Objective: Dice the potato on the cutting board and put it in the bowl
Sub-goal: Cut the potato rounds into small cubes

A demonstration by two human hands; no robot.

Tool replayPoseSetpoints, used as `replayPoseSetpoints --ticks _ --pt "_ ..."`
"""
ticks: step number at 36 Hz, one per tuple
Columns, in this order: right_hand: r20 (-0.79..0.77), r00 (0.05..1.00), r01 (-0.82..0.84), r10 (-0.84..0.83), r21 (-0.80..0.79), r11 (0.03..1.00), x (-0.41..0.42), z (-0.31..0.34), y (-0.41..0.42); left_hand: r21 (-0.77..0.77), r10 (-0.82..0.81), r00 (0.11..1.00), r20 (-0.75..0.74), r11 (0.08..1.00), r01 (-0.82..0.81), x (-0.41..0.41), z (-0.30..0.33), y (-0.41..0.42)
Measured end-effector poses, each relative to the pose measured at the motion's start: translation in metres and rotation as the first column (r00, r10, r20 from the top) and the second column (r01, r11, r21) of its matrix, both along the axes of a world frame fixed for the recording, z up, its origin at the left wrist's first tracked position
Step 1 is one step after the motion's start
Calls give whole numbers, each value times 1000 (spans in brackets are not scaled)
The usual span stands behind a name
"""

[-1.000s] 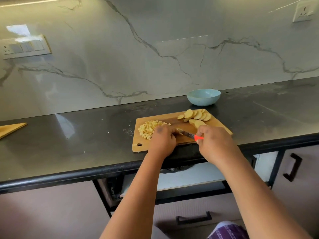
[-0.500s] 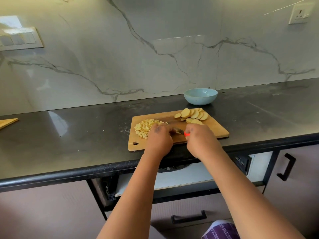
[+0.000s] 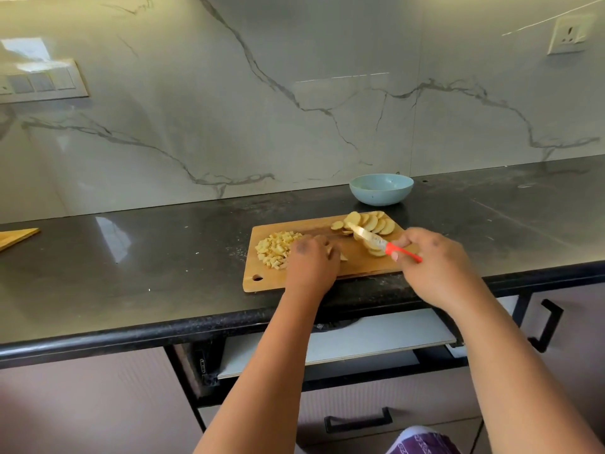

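A wooden cutting board (image 3: 353, 267) lies on the black counter. A pile of diced potato (image 3: 273, 249) sits on its left part, and round potato slices (image 3: 373, 222) are fanned at its back right. My left hand (image 3: 311, 262) rests on the board's middle with curled fingers over some potato pieces that it mostly hides. My right hand (image 3: 432, 260) grips the red handle of a knife (image 3: 381, 242), whose blade points back-left over the slices. A light blue bowl (image 3: 381, 189) stands behind the board by the wall; its inside looks bare.
A second wooden board's corner (image 3: 16, 237) shows at the far left of the counter (image 3: 147, 257). The marble wall carries a switch panel (image 3: 39, 81) and a socket (image 3: 568, 34). An open drawer (image 3: 343, 342) juts out below the counter edge.
My right hand has drawn away to the right and lifted the knife off the cut pieces; the blade now lies over the slices. My left hand stays on the board's middle.
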State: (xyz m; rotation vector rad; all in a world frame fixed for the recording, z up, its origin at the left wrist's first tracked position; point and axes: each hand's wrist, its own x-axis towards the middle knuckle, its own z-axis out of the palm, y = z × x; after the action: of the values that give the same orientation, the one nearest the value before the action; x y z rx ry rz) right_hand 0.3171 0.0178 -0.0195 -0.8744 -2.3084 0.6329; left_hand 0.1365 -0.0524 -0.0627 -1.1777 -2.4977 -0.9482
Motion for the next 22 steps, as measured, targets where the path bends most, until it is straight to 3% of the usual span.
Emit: replayPoseSetpoints --ticks 3,6,11,17,20,22 --pt "-63 997 33 -34 -20 999 -7 2 8 -167 37 998 -53 985 -45 8 5 15" --pt "-74 995 58 -60 -29 998 -12 -3 11 -222 58 996 -71 972 -72 8 6 26" --pt "-64 997 31 -33 -35 999 -15 -15 12 -60 -82 988 135 994 90 -1 8 30" --pt "-27 999 30 -30 20 999 -13 -22 12 26 -237 870 432 968 250 -12 23 26" --pt "-26 999 24 -23 61 998 -11 -25 10 -5 -244 867 434 962 273 -17 25 24" --pt "-13 1000 10 -10 55 998 -12 -28 7 -8 -231 906 355 968 250 -19 21 23"
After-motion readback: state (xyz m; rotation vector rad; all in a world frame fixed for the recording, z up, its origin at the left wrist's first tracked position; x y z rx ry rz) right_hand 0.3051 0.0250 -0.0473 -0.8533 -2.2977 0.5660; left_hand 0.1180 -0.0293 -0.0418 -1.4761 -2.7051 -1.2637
